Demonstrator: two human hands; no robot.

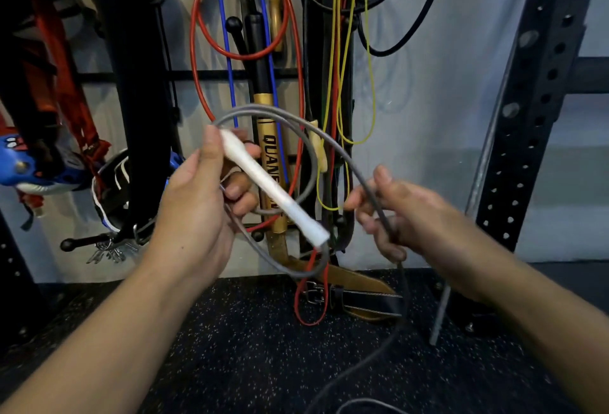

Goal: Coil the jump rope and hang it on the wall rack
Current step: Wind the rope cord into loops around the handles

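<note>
Floor [250, 341]: dark speckled rubber; grey cord tail trails across it, cut off at bottom edge.
Right hand [395, 216]: blurred, fingers curled round the jump rope [333, 140] cord.
Left hand [197, 196]: thumb and fingers clamped on the white handle [273, 189] and a grey loop.
Leather belt [356, 285]: on floor by wall.
Wall rack [204, 75]: holds red rope [197, 51], blue, yellow and black cords, gold bat [267, 137]; lettering partly hidden.

Speckled black floor [250, 341], pale wall [428, 84]
</note>
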